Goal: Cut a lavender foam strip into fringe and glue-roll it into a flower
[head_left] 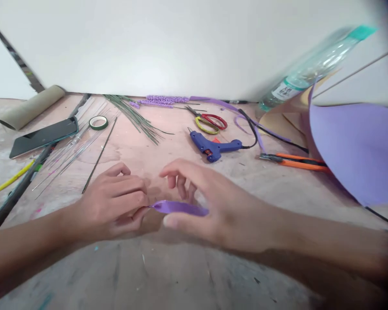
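A short purple ribbon strip (181,208) stretches between my two hands just above the wooden table (187,267). My left hand (114,202) is closed, its fingertips pinching the strip's left end. My right hand (213,206) curls over the strip's right end, thumb below and fingers bent above it. Part of the strip is hidden inside that hand.
A blue glue gun (215,147) and scissors (210,122) lie beyond the hands. Orange pliers (294,160), a purple foam sheet (358,150) and a plastic bottle (313,69) are at the right. Thin wires (71,150), green tape (98,122), a phone (43,136) and a cardboard tube (29,107) are at the left.
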Tool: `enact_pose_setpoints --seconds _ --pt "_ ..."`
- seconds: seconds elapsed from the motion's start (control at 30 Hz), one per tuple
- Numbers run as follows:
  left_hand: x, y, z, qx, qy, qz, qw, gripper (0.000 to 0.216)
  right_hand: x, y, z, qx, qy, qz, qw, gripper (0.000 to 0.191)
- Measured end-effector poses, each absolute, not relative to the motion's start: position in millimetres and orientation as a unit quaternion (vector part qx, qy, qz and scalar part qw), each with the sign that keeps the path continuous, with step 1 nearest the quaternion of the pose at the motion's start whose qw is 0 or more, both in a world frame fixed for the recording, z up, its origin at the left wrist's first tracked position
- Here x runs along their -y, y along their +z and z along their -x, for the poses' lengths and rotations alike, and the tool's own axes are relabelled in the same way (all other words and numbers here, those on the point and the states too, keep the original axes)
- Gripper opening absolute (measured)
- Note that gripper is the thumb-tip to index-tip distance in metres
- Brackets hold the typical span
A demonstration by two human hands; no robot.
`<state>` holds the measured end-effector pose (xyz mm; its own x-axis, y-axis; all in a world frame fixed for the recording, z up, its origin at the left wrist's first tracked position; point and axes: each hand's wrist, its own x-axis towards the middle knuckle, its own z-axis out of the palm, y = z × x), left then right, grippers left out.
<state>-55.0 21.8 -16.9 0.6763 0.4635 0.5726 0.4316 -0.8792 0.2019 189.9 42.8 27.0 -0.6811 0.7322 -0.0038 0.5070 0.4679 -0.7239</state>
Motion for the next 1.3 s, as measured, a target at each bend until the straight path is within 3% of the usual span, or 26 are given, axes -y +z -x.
enact_pose_setpoints --seconds 0.1,0.23,0.53,0.93,1.07,1.3 --pt "-17.7 -15.0 51.4 -0.243 0.333 -0.911 0.004 0.012 -32.6 16.6 -174.7 0.825 0.39 0.361 0.193 0.044" --pt "-16.7 -10.8 50.0 -0.252 0.342 -0.905 0.014 0.012 -35.7 1.7 -174.4 0.845 0.334 0.308 0.282 0.027" --pt "-15.1 -12.4 50.4 -0.243 0.334 -0.909 -0.059 0.016 -28.8 -13.9 -178.5 0.84 0.254 0.247 0.411 0.014" --pt "-15.6 -6.7 56.1 -0.215 0.303 -0.924 -0.087 0.023 -29.0 -16.3 -181.2 0.836 0.271 0.238 0.414 0.016" --pt "-14.2 -8.8 56.4 -0.209 0.317 -0.92 -0.099 0.015 -27.9 -17.4 -181.5 0.833 0.296 0.223 0.411 0.015" --pt "-14.5 -8.1 52.7 -0.234 0.326 -0.915 -0.05 0.016 -24.1 -19.3 -184.6 0.845 0.272 0.247 0.388 0.011"
